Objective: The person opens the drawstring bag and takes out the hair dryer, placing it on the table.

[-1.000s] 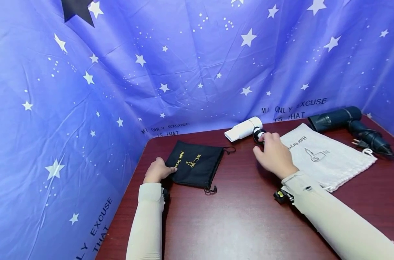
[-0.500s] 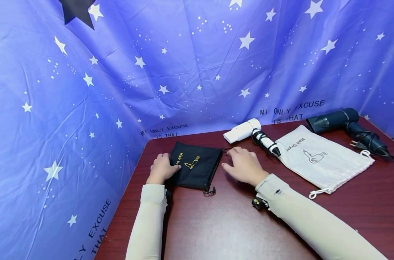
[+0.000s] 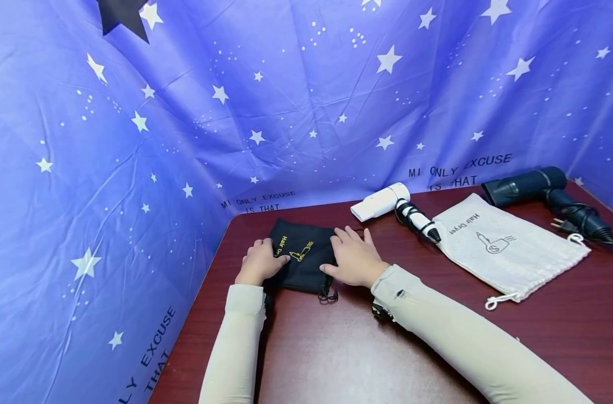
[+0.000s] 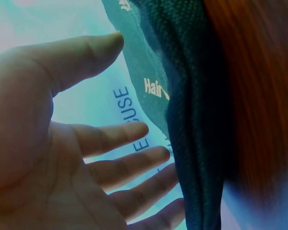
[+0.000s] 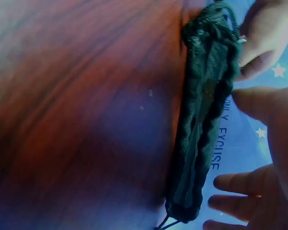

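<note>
A black drawstring pouch (image 3: 307,268) printed with "Hair Dryer" and a yellow dryer picture lies flat on the table. At its closed left end is my left hand (image 3: 260,262), thumb over the printed face. My right hand (image 3: 356,259) is at the drawstring end, thumb near the front corner. The left wrist view has my left fingers (image 4: 129,155) spread and loosely straight beside the pouch's edge. In the right wrist view the gathered mouth (image 5: 197,129) is seen end-on, with my right fingertips (image 5: 230,182) around its side; whether they touch is unclear.
Behind and right of the pouch lies a white hair dryer (image 3: 387,201), its cord wrapped round the handle. A white drawstring bag (image 3: 524,255) lies to the right, with a black hair dryer (image 3: 529,185) behind it. A starry blue curtain (image 3: 296,101) borders the table (image 3: 337,348).
My right hand has come away from the white hair dryer's handle and moved left to the black pouch's drawstring end. My left hand has shifted slightly right over the pouch.
</note>
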Action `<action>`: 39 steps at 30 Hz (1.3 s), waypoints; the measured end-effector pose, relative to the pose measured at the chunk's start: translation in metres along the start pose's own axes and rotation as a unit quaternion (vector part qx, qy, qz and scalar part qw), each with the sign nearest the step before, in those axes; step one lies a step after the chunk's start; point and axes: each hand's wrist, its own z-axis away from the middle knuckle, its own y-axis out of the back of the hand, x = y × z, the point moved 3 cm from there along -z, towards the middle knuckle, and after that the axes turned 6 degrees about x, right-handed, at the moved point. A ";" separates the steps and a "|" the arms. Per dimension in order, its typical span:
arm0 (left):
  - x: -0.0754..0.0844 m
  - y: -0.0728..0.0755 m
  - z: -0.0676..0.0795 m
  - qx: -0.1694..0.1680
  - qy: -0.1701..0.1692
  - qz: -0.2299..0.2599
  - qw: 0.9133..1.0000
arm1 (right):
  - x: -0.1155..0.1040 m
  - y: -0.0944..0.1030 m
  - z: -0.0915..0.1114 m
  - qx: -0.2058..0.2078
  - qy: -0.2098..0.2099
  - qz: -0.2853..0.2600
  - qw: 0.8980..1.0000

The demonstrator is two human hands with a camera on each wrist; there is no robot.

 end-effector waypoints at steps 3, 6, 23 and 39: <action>0.000 -0.001 0.002 -0.009 0.000 -0.004 1.000 | -0.007 -0.003 -0.002 -0.015 0.019 0.013 1.000; 0.000 -0.004 0.002 -0.022 -0.004 -0.007 1.000 | -0.012 -0.007 -0.003 -0.048 0.031 0.012 0.998; 0.004 -0.010 0.003 -0.055 -0.033 -0.024 0.998 | -0.012 -0.010 -0.001 -0.146 0.017 0.016 0.989; 0.015 -0.011 0.008 -0.055 -0.039 -0.032 0.997 | -0.009 -0.007 0.009 -0.134 0.024 0.037 0.990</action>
